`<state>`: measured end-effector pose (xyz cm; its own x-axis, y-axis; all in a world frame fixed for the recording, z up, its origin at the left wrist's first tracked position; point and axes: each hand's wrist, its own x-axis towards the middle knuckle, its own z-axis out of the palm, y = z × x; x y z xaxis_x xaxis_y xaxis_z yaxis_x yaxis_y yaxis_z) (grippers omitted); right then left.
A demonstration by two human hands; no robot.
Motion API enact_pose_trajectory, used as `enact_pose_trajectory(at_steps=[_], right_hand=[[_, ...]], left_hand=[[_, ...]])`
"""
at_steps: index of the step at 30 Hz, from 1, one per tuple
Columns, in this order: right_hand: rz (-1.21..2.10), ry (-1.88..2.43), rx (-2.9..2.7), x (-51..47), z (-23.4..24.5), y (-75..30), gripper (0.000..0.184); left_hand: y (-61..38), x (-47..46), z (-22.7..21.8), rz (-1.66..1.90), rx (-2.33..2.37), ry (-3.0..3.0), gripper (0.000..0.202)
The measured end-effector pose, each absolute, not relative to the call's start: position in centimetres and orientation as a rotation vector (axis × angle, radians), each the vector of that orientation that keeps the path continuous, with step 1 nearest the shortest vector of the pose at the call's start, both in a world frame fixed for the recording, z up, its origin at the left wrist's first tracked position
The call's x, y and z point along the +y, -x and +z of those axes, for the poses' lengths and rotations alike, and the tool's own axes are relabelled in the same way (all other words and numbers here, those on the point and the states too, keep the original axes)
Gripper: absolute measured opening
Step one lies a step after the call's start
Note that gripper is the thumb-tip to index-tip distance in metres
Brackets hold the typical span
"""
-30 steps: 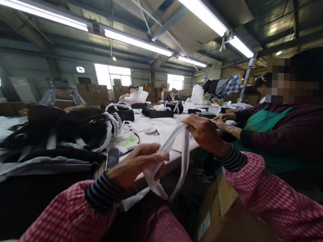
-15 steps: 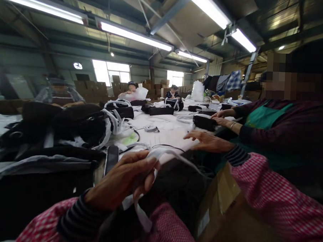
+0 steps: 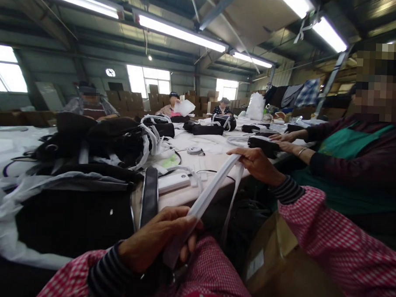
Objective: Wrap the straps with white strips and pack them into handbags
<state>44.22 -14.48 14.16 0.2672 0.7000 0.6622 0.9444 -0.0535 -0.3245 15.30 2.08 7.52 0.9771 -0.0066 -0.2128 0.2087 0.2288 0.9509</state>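
A long white strap (image 3: 212,190) runs taut between my two hands over the table edge. My left hand (image 3: 156,236) is closed round its lower end near my lap. My right hand (image 3: 254,162) pinches its upper end above the white table (image 3: 213,160), and a loose loop of the strap hangs down below that hand. Both sleeves are red-and-white check with striped cuffs.
Black bags (image 3: 96,139) with white straps are piled at my left, one in clear plastic (image 3: 4,227). A cardboard box (image 3: 278,270) stands by my right knee. A person in a green apron (image 3: 344,163) works at my right, hands on a black bag (image 3: 265,145). Other people sit across the table.
My right hand, open over the table half a second ago, has taken hold of the strap again and pulled it tight. My left hand stays low near my lap.
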Motion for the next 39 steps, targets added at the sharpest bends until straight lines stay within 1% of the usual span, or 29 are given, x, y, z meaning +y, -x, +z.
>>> enact_pose_trajectory(at_steps=[4, 8, 14, 17, 19, 24, 28, 31, 34, 37, 39], right_hand=[[-0.430, 1.841, -1.293, -14.8, 12.9, -46.2, 0.041], [-0.399, 1.873, -1.252, -15.1, 12.0, -47.1, 0.041], [-0.333, 1.855, -1.174, -14.8, 11.2, -47.6, 0.039], [-0.332, 1.827, -1.134, -14.7, 11.0, -47.6, 0.025], [-0.347, 1.823, -1.156, -14.8, 10.7, -47.6, 0.018], [-0.311, 1.801, -1.083, -15.0, 9.7, -47.7, 0.022], [-0.306, 1.796, -1.075, -14.9, 9.0, -47.9, 0.020], [-0.315, 1.811, -1.036, -14.6, 8.6, -48.3, 0.023], [-0.262, 1.829, -1.034, -14.3, 7.9, -48.3, 0.026], [-0.113, 1.844, -1.129, -13.8, 6.2, -46.9, 0.026], [0.004, 1.845, -1.223, -13.4, 4.4, -45.0, 0.031]], left_hand=[[-14.0, 1.6, 5.0, -0.150, 0.206, -1.319, 0.041], [-13.0, 1.2, 4.7, -0.080, 0.276, -1.275, 0.046], [-12.4, 0.8, 4.9, -0.028, 0.297, -1.298, 0.043], [-12.0, 0.6, 4.2, -0.051, 0.348, -1.311, 0.043], [-11.5, 0.4, 3.7, -0.058, 0.328, -1.256, 0.039], [-10.4, -0.1, 3.1, -0.065, 0.242, -1.090, 0.027], [-10.3, -0.3, 2.1, -0.106, 0.235, -1.083, 0.024], [-10.2, -0.5, 1.6, -0.161, 0.220, -1.045, 0.027], [-10.1, -0.5, 2.7, -0.066, 0.164, -0.993, 0.027], [-10.4, -0.1, 5.6, 0.155, 0.088, -0.920, 0.022], [-11.1, 0.4, 7.9, 0.348, 0.052, -0.866, 0.021]])
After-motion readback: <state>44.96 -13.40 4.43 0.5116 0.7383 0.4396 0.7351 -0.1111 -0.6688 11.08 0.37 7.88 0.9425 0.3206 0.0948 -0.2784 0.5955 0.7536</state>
